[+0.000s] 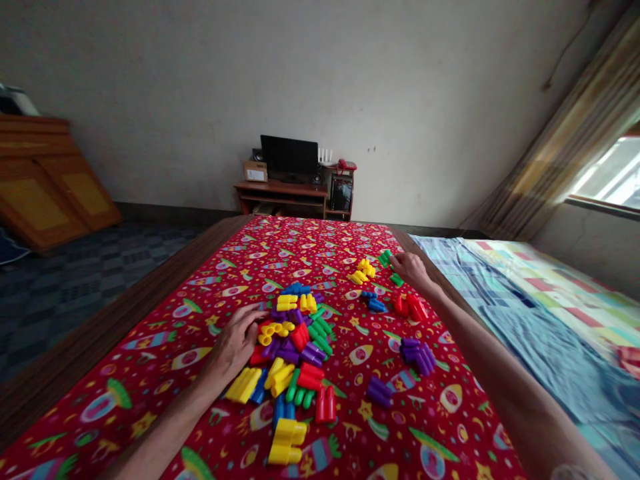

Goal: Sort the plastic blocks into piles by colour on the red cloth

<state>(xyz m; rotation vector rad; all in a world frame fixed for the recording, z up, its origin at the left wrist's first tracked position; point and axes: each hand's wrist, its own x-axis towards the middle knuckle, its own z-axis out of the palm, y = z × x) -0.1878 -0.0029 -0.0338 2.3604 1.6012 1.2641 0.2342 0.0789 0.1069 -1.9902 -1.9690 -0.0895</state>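
Plastic blocks (293, 353) lie heaped on a red cloth (380, 413), with single-colour groups (413, 353) to the right. Left hand (233, 343) rests spread on the heap; right hand (413, 270), fingers together, sits beside green blocks (385, 259).

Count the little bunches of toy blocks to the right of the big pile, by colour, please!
Yellow bunch: 1
Green bunches: 2
Blue bunch: 1
Red bunch: 1
Purple bunches: 2
Total: 7
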